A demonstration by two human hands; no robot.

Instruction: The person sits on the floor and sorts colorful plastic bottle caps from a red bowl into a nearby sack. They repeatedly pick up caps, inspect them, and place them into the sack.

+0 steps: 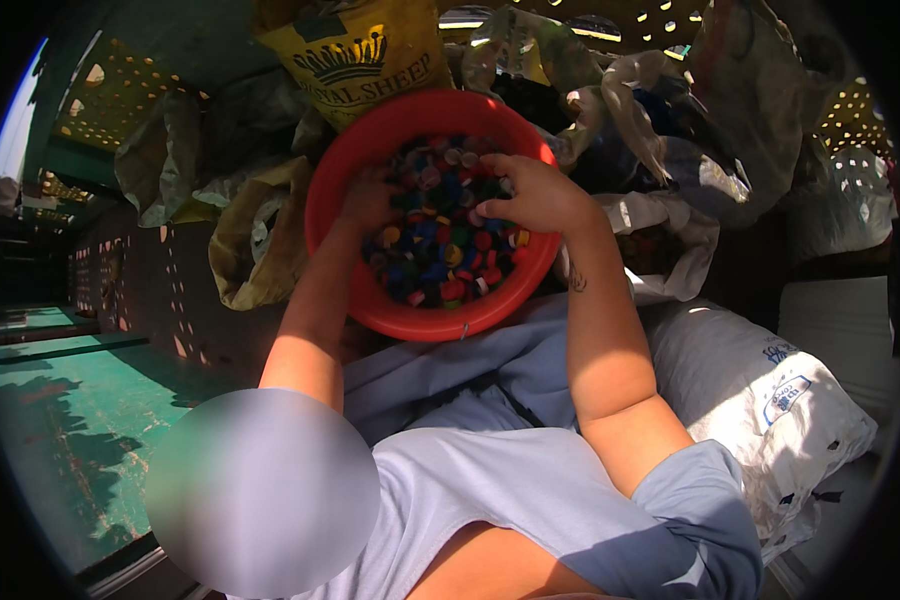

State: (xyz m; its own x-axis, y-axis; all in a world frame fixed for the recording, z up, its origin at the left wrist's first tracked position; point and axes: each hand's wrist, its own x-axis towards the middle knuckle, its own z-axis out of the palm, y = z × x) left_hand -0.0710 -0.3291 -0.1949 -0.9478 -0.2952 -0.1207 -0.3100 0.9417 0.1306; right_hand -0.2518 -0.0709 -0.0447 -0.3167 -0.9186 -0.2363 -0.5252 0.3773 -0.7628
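A round red plastic basin (439, 328) sits before me, by my lap. Inside lies a heap of plastic bottle caps (450, 236) in blue, red, green, yellow, white and other colours. My left hand (370, 199) reaches in at the basin's left side, in shadow, its fingertips lost among the caps. From the right, my right hand (534, 193) extends over the rim, thumb and fingers spread apart at the top of the heap. Pale caps (461, 157) lie just left of its fingers. No cap is plainly gripped in either hand.
A yellow printed sack (360, 56) stands behind the basin. Opened sacks flank it: a tan one (251, 247) at left and a white one (690, 255) at right. A full white sack (750, 390) lies by my right arm. A green surface (67, 420) is at left.
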